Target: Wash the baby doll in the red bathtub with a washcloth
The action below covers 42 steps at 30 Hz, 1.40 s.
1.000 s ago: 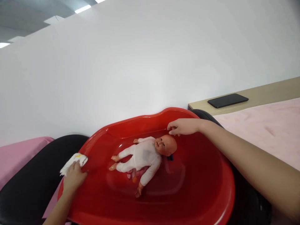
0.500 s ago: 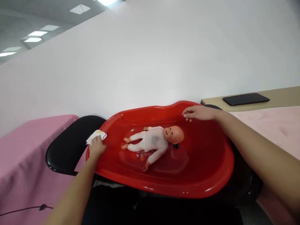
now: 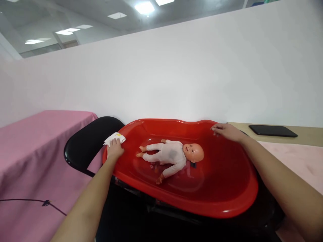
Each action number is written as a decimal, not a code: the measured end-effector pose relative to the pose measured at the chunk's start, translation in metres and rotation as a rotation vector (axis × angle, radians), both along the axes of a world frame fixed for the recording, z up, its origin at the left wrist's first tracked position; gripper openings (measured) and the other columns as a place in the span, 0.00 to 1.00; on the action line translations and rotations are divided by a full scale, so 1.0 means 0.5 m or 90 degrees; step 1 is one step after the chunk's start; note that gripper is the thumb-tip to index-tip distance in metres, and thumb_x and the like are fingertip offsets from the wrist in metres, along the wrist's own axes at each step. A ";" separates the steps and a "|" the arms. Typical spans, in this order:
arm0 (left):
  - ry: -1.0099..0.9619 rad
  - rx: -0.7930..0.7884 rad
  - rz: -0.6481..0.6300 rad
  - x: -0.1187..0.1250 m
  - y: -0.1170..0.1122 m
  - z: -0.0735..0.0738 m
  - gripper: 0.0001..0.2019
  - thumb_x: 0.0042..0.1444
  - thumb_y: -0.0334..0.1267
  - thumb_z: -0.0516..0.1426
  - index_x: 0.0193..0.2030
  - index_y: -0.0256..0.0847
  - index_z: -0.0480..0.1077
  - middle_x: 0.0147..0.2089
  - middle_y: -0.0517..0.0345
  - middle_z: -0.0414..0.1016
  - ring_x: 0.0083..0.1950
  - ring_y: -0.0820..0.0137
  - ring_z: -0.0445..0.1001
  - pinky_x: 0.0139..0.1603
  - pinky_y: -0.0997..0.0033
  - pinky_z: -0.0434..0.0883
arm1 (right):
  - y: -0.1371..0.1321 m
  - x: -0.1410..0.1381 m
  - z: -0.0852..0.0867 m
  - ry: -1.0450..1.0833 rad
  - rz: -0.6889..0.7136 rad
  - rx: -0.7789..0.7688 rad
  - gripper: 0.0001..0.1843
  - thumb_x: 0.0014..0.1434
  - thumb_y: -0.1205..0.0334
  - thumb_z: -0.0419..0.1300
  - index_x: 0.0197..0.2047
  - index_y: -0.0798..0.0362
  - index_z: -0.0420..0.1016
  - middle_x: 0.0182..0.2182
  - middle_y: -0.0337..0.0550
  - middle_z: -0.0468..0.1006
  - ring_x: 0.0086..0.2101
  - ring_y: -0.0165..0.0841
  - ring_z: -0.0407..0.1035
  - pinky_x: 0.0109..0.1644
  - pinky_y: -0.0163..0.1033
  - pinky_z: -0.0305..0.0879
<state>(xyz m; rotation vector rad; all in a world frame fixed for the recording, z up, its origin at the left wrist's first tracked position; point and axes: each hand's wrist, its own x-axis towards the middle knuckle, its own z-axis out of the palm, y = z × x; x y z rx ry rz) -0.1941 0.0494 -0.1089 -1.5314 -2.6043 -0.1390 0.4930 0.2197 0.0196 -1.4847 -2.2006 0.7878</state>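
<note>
A baby doll (image 3: 171, 154) in a white long-sleeved outfit lies on its back in a red baby bathtub (image 3: 227, 206), its head to the right and its feet to the left. On the tub's left rim is a folded white cloth (image 3: 113, 137) with a yellow mark. My left hand (image 3: 115, 149) has its fingers closed over the cloth's near edge. Above the tub's back right side, my right hand (image 3: 227, 131) is held with loosely bent fingers, apart from the doll and with nothing visible in it.
Black chairs (image 3: 85, 141) stand beneath and beside the tub. Pink cloth (image 3: 30, 144) drapes a table at left, with a dark cord (image 3: 45, 203) before it. A black phone or tablet (image 3: 274, 130) lies on a wooden surface at right. A white partition (image 3: 161, 74) rises behind.
The view has tilted up and levelled, so the tub and both hands sit further right in it. My left hand stays on the cloth. My right hand still hovers over the tub's back right side.
</note>
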 end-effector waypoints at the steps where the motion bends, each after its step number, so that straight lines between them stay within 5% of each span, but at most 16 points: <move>1: -0.003 0.003 0.000 -0.003 0.002 -0.005 0.39 0.65 0.35 0.56 0.82 0.27 0.54 0.85 0.24 0.53 0.84 0.39 0.53 0.80 0.38 0.57 | 0.001 0.000 -0.003 -0.003 0.001 0.001 0.30 0.66 0.29 0.59 0.48 0.47 0.83 0.42 0.46 0.89 0.45 0.45 0.80 0.57 0.49 0.70; 9: -0.013 0.002 -0.002 -0.031 0.011 -0.034 0.40 0.66 0.35 0.55 0.82 0.28 0.51 0.85 0.25 0.52 0.85 0.39 0.51 0.82 0.37 0.53 | 0.001 -0.004 0.007 0.040 0.008 -0.022 0.30 0.67 0.28 0.61 0.47 0.48 0.83 0.42 0.46 0.88 0.44 0.43 0.79 0.58 0.49 0.70; 15: -0.023 -0.003 -0.009 -0.021 0.014 -0.015 0.38 0.62 0.34 0.55 0.79 0.26 0.57 0.81 0.25 0.61 0.82 0.43 0.59 0.80 0.43 0.60 | 0.000 0.000 0.020 0.079 0.031 -0.022 0.29 0.68 0.30 0.61 0.48 0.49 0.82 0.41 0.45 0.87 0.44 0.42 0.79 0.57 0.48 0.69; 25: -0.032 -0.008 0.017 -0.044 0.020 -0.041 0.42 0.63 0.38 0.55 0.83 0.30 0.52 0.86 0.29 0.53 0.85 0.40 0.54 0.81 0.41 0.59 | 0.022 0.005 0.001 0.005 0.031 -0.004 0.25 0.68 0.36 0.59 0.50 0.47 0.83 0.46 0.46 0.89 0.48 0.45 0.79 0.58 0.50 0.69; 33: -0.023 -0.008 0.007 -0.036 0.013 -0.027 0.40 0.66 0.39 0.53 0.83 0.29 0.52 0.84 0.27 0.57 0.83 0.39 0.57 0.80 0.42 0.61 | 0.000 -0.009 0.029 -0.023 0.015 -0.004 0.24 0.69 0.38 0.58 0.52 0.46 0.83 0.50 0.46 0.89 0.53 0.46 0.80 0.58 0.49 0.71; 42: 0.016 0.025 -0.006 -0.008 0.004 0.000 0.33 0.71 0.42 0.50 0.80 0.31 0.58 0.82 0.28 0.62 0.83 0.42 0.60 0.78 0.42 0.64 | 0.001 -0.013 0.005 -0.100 0.026 -0.021 0.21 0.65 0.42 0.59 0.47 0.47 0.83 0.47 0.48 0.89 0.48 0.48 0.80 0.55 0.51 0.72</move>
